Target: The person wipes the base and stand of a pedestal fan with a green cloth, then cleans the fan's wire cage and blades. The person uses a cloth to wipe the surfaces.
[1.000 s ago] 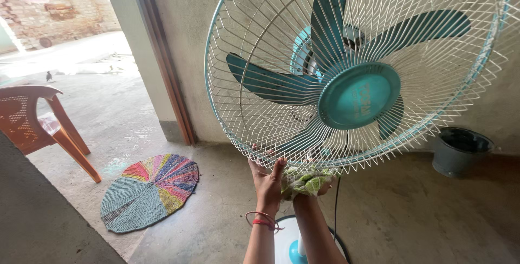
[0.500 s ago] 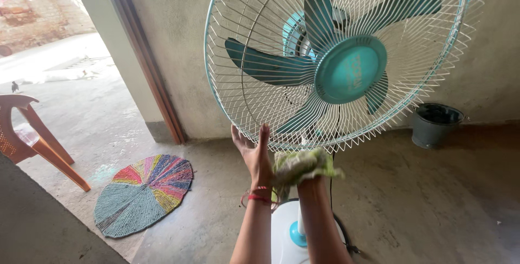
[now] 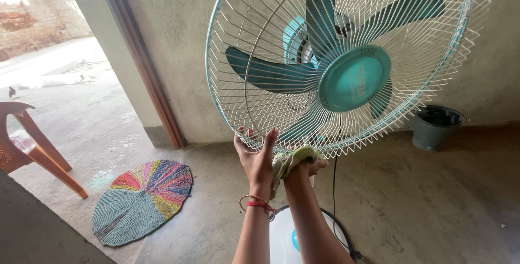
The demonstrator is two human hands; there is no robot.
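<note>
A pedestal fan with a white wire guard [image 3: 254, 42], teal blades and a teal hub [image 3: 355, 79] fills the upper middle of the view. My left hand [image 3: 255, 158] grips the lower left rim of the guard, thumb over the wires; red bangles sit on that wrist. My right hand [image 3: 304, 167] is closed around a crumpled green-and-white cloth [image 3: 287, 161] and presses it against the bottom rim of the guard. The fan's round white base [image 3: 281, 239] shows below, between my forearms.
A grey bucket [image 3: 436, 127] stands on the concrete floor by the wall at right. A round multicoloured mat [image 3: 143, 199] lies at left, an orange plastic chair [image 3: 24, 145] beyond it, near the brown door frame [image 3: 141, 61]. A black cord [image 3: 334, 188] hangs from the fan.
My left hand went from an open palm under the guard to gripping its rim. My right hand bunched the cloth tighter against the bottom rim. The view shifted slightly.
</note>
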